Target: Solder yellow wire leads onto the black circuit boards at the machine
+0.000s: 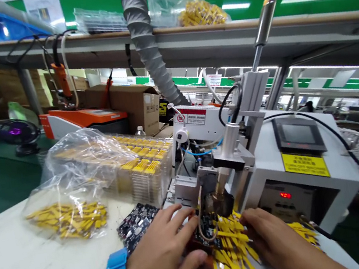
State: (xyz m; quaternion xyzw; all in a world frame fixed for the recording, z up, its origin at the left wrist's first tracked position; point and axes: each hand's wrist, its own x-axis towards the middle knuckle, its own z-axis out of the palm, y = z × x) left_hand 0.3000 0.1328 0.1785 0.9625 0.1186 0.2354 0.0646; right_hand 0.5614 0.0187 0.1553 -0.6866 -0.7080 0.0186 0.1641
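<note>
My left hand (166, 249), with a blue wristband (116, 266), reaches to the machine's work spot. Its fingers are stretched and apart, with the tips beside a dark circuit board (207, 226) under the machine's head (220, 198). Yellow flat flex strips (232, 245) lie in a loose heap in front of that head. At the heap's right edge is my right hand (275, 237), its fingers bent and close together. Whatever its fingertips pinch is hidden. More populated circuit boards (137, 224) are piled just beyond my left hand.
A clear bag of yellow strips (70, 219) lies left, before stacked clear trays (148, 176). The control box (310, 172) with a red readout stands right, more yellow strips (304, 235) beside it. A grey duct (146, 39) hangs past the overhead shelf (96, 47).
</note>
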